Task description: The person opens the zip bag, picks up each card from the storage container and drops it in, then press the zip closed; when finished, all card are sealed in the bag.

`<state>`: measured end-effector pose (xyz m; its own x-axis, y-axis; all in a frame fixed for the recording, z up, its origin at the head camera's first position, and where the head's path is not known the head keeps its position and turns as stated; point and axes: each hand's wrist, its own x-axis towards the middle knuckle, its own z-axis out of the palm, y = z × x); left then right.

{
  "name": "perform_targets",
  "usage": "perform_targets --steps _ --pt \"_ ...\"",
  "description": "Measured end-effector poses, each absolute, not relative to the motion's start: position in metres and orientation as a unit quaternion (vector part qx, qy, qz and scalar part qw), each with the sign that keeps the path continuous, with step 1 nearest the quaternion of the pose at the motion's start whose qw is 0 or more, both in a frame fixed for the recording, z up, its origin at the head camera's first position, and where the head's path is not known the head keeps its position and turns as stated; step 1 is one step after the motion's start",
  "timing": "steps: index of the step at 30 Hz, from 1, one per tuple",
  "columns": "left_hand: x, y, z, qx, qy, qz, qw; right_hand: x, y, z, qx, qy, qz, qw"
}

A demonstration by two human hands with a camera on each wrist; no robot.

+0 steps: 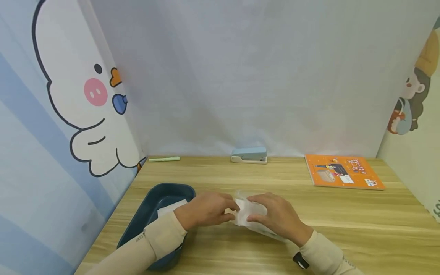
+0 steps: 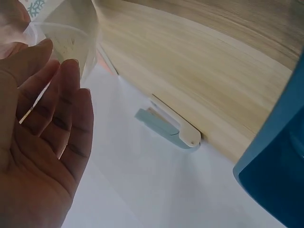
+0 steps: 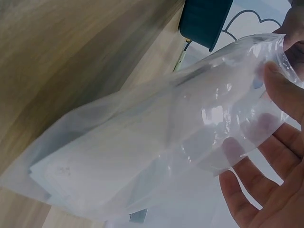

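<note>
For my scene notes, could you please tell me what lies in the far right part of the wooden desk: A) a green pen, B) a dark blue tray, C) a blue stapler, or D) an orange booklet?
D: the orange booklet lies flat at the far right of the desk, while the stapler sits mid-back, the green pen far left and the dark blue tray near left.

Bright even light, soft shadows, wrist views blurry, head view w/ edge distortion
</note>
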<state>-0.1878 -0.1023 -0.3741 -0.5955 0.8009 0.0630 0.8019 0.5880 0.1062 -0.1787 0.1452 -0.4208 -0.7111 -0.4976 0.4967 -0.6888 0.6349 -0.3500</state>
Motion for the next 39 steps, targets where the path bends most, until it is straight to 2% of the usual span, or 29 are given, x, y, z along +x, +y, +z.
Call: perform_targets --steps 12,19,39 --pt "-0.185 -0.113 -0.373 -0.433 -0.900 -0.041 0.014 -0.177 0.147 -0.421 0.326 -0.893 0.257 0.172" --pt "-0.184 -0.129 -0.373 -0.400 -0.916 -0.032 0.008 -0.178 0.148 -0.419 0.329 -0.890 0.253 0.189" --pt "-0.184 -0.195 -0.372 -0.286 -0.958 -0.028 -0.016 -0.181 0.156 -0.419 0.329 -0.886 0.256 0.202"
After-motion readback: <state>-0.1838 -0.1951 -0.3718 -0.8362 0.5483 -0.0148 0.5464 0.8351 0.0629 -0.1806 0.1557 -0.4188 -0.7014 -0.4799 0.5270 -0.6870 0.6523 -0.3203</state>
